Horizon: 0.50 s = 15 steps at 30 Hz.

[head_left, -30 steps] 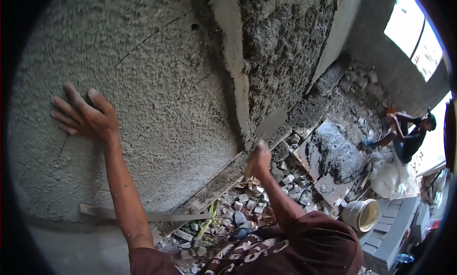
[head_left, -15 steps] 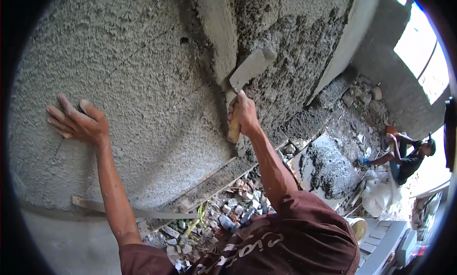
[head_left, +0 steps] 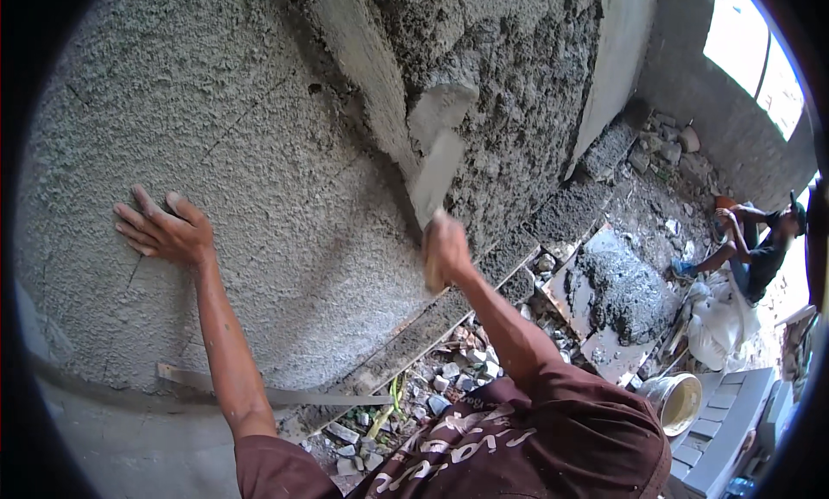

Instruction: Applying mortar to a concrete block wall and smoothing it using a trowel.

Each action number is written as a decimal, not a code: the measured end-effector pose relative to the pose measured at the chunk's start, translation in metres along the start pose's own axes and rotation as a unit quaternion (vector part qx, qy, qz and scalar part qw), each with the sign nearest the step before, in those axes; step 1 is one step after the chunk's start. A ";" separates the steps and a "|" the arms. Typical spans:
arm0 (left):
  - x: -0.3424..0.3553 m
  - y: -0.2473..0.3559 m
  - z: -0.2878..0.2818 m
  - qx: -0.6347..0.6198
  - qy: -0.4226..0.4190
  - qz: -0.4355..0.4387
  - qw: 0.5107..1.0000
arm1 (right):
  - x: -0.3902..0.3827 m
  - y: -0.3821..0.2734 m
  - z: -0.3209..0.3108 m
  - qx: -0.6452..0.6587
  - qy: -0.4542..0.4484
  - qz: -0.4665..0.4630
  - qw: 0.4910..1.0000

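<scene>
Trowel [head_left: 439, 173] just off centre toward 1 o'clock: long flat blade, pale handle below. Blade points to between 12 and 1, lying across the foot of the smooth corner band [head_left: 363, 59]; its tip meets or overlaps a smooth mortar patch [head_left: 442, 109]. Contact pressure: cannot tell.

Right hand [head_left: 447, 250] at the hub, closed around the handle, somewhat blurred. Grip sits right behind the blade, probably for control of its angle. Coarse mortar face [head_left: 527, 93] spreads at 1 o'clock, rougher than the patch.

Left hand [head_left: 177, 233] at 9 o'clock: holds nothing, fingers spread, palm side to the rough plastered wall [head_left: 259, 171]. Likely a brace for a leaning body. Thin strip [head_left: 285, 399] at 7, passing behind the left forearm.

Rubble [head_left: 449, 374] at 6. Between 3 and 4, a wet mortar heap [head_left: 635, 296] on a board [head_left: 604, 358], presumably set there to keep the mix off the debris and near the trowel side. Bucket [head_left: 678, 404] at 4, beside stacked grey blocks [head_left: 734, 421]; contents unclear. Farther out at 3, a seated co-worker [head_left: 764, 257], near a white sack [head_left: 715, 331].
</scene>
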<state>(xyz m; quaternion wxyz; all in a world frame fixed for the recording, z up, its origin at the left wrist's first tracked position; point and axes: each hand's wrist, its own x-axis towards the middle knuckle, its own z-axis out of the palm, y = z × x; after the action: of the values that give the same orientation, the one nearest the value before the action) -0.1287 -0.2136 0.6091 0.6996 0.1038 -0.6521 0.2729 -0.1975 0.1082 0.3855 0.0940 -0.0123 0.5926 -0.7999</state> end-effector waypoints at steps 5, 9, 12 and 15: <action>0.001 0.009 0.004 -0.015 0.000 -0.004 1.000 | 0.074 -0.060 0.015 -0.064 0.032 0.006 0.997; 0.006 0.005 0.003 -0.031 0.030 0.005 0.999 | 0.030 -0.015 0.027 -0.155 -0.044 -0.101 0.982; 0.005 -0.001 0.003 -0.024 0.031 0.001 0.999 | 0.028 0.029 0.010 -0.265 -0.036 -0.182 0.946; 0.002 -0.002 0.005 -0.027 0.030 -0.002 0.999 | 0.049 0.043 0.010 0.007 0.026 -0.029 0.999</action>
<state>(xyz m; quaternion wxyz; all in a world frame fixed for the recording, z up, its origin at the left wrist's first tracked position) -0.1319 -0.2177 0.6126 0.7219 0.0780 -0.6379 0.2567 -0.2390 0.0786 0.3432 0.0558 -0.0078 0.5887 -0.8064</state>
